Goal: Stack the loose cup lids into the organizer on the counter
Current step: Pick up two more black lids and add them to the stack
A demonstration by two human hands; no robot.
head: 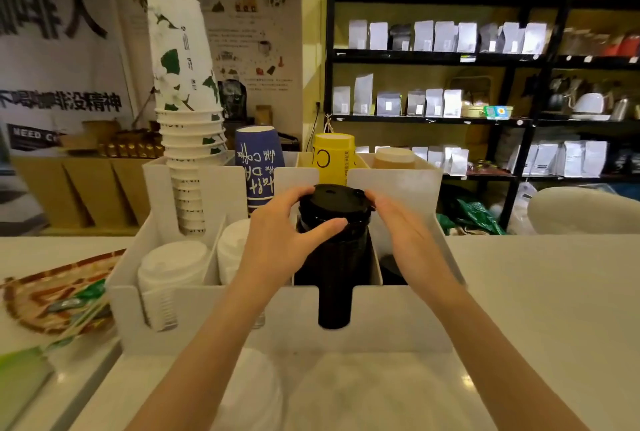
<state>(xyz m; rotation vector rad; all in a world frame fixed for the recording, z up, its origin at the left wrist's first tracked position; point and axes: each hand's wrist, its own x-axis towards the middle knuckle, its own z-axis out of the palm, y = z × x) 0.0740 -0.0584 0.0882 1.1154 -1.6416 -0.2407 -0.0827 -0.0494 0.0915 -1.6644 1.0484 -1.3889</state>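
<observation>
A white organizer (398, 319) stands on the counter in front of me. In its third front slot rises a tall stack of black lids (334, 257). My left hand (284, 233) grips the top of that stack, thumb across the front and fingers over the rim. My right hand (401, 222) presses its fingertips against the stack's right side. White lids (169, 274) fill the leftmost front slot, and more white lids (232, 247) sit in the second. A loose white lid (252, 392) lies blurred on the counter under my left forearm.
The organizer's back row holds stacked white floral cups (187, 111), blue cups (258, 167), yellow cups (334, 156) and brown lids (394, 158). A woven tray (45, 295) with packets sits at the left. Black shelves (450, 59) with bags stand behind.
</observation>
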